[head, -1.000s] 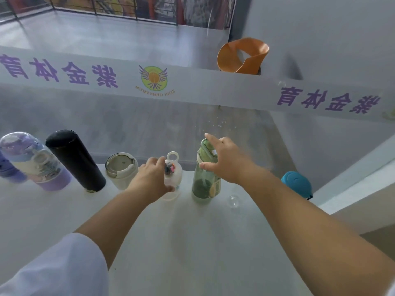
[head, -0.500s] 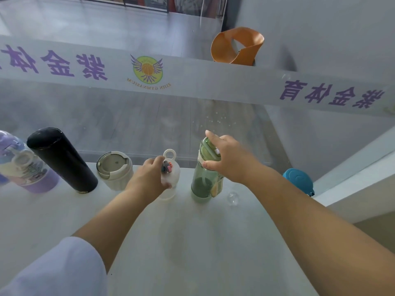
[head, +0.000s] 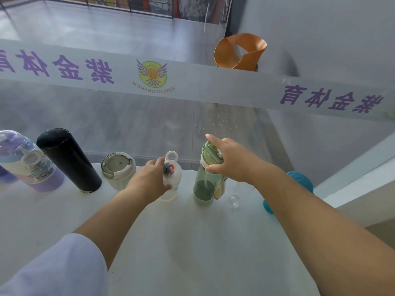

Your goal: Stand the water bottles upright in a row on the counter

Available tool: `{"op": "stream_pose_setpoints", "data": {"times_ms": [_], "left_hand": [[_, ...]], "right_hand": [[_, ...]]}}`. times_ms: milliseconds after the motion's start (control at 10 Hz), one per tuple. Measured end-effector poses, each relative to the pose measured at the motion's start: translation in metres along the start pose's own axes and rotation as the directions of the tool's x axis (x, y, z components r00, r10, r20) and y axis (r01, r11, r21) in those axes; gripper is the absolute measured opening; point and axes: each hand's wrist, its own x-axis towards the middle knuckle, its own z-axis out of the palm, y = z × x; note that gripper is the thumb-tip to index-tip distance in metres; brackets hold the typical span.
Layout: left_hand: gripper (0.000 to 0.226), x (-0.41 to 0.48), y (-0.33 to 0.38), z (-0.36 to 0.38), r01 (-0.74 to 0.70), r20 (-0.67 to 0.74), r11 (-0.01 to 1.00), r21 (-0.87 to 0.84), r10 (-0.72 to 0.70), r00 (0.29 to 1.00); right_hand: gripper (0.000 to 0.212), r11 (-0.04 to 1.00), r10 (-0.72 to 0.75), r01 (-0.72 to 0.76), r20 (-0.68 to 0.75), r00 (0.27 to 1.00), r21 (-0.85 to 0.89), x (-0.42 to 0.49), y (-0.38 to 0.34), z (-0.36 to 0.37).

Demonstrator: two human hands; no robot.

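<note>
Pictured at the far edge of the white counter (head: pixel 192 242): right hand (head: pixel 233 162) clasping the cap of the green bottle (head: pixel 206 184), left hand (head: pixel 149 180) wrapped round the clear bottle (head: pixel 173 178) — both upright in the row beside the cream cup (head: pixel 118 167) and black flask (head: pixel 68 159). Probably light, hard, smooth plastic; best gripped mid-body. Glass panel (head: pixel 149 124) close behind — ample bare counter in front.
</note>
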Motion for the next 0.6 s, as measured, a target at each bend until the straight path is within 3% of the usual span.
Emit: {"op": "stream_pose_setpoints", "data": {"times_ms": [300, 600], "left_hand": [[0.055, -0.011, 0.005, -0.027, -0.032, 0.008, 0.981, 0.189, 0.031, 0.999], [0.053, -0.030, 0.034, -0.089, -0.013, -0.075, 0.969, 0.246, 0.032, 0.997]], "right_hand": [[0.078, 0.992, 0.028, -0.020, 0.055, 0.998, -0.126, 0.002, -0.013, -0.026], [0.064, 0.986, -0.030, 0.028, -0.011, 0.999, -0.166, -0.015, -0.029, -0.065]]}}
